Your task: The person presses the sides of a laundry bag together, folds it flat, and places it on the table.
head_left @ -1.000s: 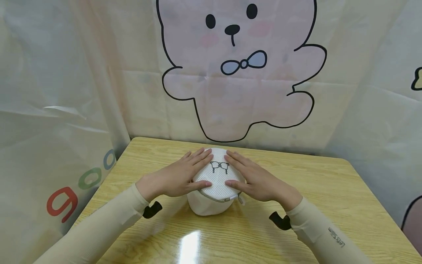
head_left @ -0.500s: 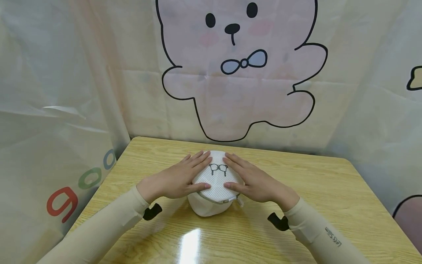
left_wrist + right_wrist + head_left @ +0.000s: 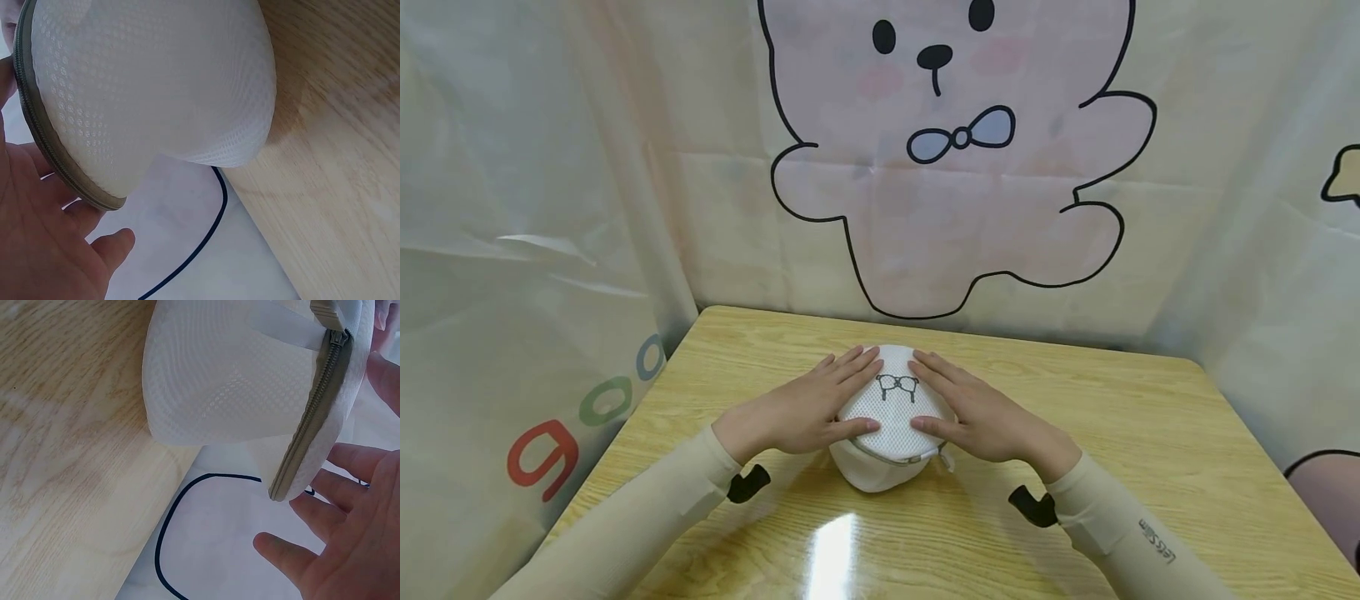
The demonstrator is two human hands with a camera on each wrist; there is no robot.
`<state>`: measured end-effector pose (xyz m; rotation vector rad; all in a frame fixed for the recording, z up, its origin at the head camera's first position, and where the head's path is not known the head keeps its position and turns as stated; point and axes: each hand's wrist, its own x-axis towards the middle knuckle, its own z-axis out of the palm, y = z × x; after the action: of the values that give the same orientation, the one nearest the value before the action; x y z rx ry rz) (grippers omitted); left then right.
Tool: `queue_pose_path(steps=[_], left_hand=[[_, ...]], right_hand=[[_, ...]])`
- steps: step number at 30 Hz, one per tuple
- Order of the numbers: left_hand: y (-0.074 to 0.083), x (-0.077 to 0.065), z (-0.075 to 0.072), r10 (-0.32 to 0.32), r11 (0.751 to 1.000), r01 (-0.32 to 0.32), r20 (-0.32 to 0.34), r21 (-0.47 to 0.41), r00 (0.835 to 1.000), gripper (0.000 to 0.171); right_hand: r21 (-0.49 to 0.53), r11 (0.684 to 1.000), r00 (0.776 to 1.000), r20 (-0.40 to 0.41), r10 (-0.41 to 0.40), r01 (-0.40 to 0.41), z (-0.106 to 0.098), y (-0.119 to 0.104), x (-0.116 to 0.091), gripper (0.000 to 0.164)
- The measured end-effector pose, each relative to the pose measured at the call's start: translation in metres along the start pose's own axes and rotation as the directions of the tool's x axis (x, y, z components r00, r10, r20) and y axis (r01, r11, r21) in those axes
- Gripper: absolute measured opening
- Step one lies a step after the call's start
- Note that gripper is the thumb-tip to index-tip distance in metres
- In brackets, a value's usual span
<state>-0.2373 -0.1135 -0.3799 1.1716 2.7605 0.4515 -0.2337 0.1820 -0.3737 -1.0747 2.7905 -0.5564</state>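
Observation:
A white mesh laundry bag (image 3: 897, 433), rounded like a short drum, stands on the table with a glasses drawing on its top. My left hand (image 3: 808, 408) lies on the left of that top, fingers straight and thumb spread toward the near side. On the right side my right hand (image 3: 985, 410) rests the same way, mirrored. In the left wrist view the zipper (image 3: 55, 153) runs round the top's rim, beside the left fingers. The right wrist view shows the zipper's slider (image 3: 338, 337) and a white fabric tab (image 3: 287, 325) near it.
The bag stands on a wood-grain table (image 3: 1097, 467), whose far edge lies close behind it. A hanging cloth backdrop (image 3: 730, 250) with a cartoon bear encloses the back and sides. Dark wrist mounts (image 3: 748, 483) jut out under both forearms.
The bag's top, with both hands on it, has sunk and shifted slightly toward me. The head view has drifted a little. Both hands keep their pose.

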Motion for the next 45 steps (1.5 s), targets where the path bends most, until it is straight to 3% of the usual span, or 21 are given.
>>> queue_pose_path(steps=[45], left_hand=[[-0.012, 0.001, 0.019, -0.035, 0.999, 0.036, 0.005, -0.028, 0.999, 0.087]], right_hand=[[0.041, 0.999, 0.999, 0.029, 0.030, -0.031, 0.014, 0.009, 0.005, 0.085]])
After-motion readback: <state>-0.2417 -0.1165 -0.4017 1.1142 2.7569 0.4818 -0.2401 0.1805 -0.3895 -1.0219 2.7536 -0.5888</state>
